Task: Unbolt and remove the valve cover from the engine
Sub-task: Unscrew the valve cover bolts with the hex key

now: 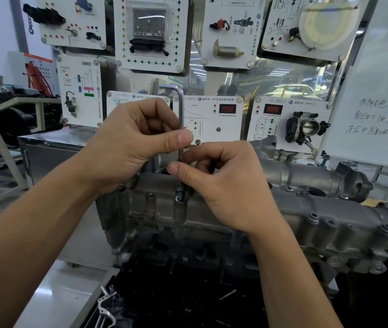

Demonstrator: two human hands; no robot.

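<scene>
The grey cast valve cover [325,230] lies across the engine in the lower middle and right of the head view. An L-shaped hex key [180,107] stands upright, its lower end in a raised bolt [180,193] at the cover's near left end. My left hand [136,140] pinches the key's long shaft between thumb and fingers. Just below it, my right hand [221,183] holds the shaft's lower part with thumb and forefinger above the bolt. Several other bolts [312,218] sit along the cover.
White training panels with sensors and a throttle body [306,126] stand right behind the engine. A whiteboard [377,102] with handwriting leans at the right. A metal cabinet [53,150] and carts stand at the left. A dark tray [164,304] with parts lies below the engine.
</scene>
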